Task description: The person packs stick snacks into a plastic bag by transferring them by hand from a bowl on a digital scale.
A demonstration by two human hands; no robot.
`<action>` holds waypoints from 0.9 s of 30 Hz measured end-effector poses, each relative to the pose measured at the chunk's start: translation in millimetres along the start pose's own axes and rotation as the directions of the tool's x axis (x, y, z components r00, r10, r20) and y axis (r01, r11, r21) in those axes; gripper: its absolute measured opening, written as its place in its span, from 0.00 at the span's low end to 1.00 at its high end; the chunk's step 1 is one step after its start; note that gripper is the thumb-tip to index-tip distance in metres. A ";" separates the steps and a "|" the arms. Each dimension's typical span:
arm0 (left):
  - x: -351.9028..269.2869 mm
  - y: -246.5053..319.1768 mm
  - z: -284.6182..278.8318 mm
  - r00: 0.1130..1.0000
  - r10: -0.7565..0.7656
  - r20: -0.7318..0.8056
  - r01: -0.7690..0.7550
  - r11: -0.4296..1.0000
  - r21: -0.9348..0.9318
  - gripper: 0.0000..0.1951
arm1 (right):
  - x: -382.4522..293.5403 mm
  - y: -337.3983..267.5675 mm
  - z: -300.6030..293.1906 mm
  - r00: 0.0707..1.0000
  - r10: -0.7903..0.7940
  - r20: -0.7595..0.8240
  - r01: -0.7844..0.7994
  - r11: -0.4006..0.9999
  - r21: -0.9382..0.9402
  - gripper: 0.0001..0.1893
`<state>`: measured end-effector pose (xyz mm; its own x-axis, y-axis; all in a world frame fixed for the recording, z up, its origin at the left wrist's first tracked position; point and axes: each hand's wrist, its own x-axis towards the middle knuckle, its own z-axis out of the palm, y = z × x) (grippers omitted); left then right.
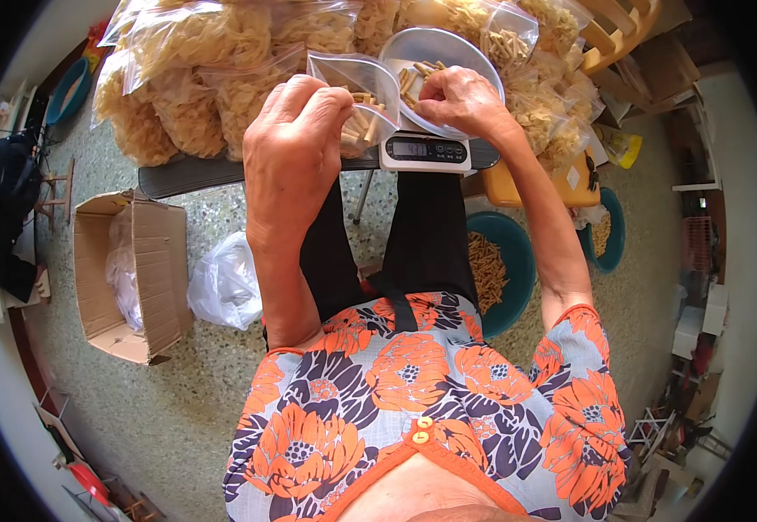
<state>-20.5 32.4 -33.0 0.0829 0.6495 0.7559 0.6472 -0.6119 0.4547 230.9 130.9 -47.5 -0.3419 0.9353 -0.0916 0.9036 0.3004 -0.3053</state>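
My left hand (297,140) pinches the rim of a clear zip bag (362,72), which is held open. Short tan stick pieces (360,127) lie inside the bag. My right hand (466,104) reaches into a clear plastic bowl (486,55), its fingers curled down beside more brown stick pieces (408,85). Whether the fingertips grip any of them is hidden. Under the bowl sits a white digital scale (425,160) with its display lit. Both the scale and the bag are at the near edge of a dark table (189,177).
Bags of pale dried strips (189,121) are piled behind and beside my hands. A teal basin (515,280) of stick pieces stands on the floor by my legs. To the left are a cardboard box (160,274) and a white plastic bag (225,280). Another person's sleeve (10,267) shows far left.
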 end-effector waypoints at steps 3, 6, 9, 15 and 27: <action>0.2 0.0 0.8 1.000 -0.003 0.008 0.003 1.000 -0.004 0.06 | 6.8 3.5 5.7 0.999 0.007 -0.050 -0.008 1.000 -0.018 0.19; 0.1 -0.8 1.1 1.000 -0.004 0.012 0.004 1.000 0.004 0.06 | 11.4 4.6 7.8 0.998 -0.031 -0.059 0.029 0.999 -0.038 0.19; -1.0 -1.2 1.6 0.999 -0.034 0.029 0.035 0.999 -0.018 0.07 | 14.5 2.6 1.8 0.999 0.018 0.029 -0.017 1.000 -0.002 0.15; -0.1 -3.1 1.3 1.000 -0.008 0.009 0.008 1.000 -0.011 0.06 | 11.7 9.9 -6.8 1.000 0.022 -0.001 -0.021 0.987 0.158 0.16; 0.3 1.3 0.4 0.999 -0.033 0.017 0.033 0.999 -0.014 0.04 | -25.1 -22.0 -39.9 0.975 -0.179 0.130 -0.106 0.137 0.985 0.12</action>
<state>-19.3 32.0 -32.4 0.0747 0.6770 0.7322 0.6387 -0.5964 0.4863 229.9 108.3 -0.7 -0.5285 0.8341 -0.1578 -0.0941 -0.2423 -0.9656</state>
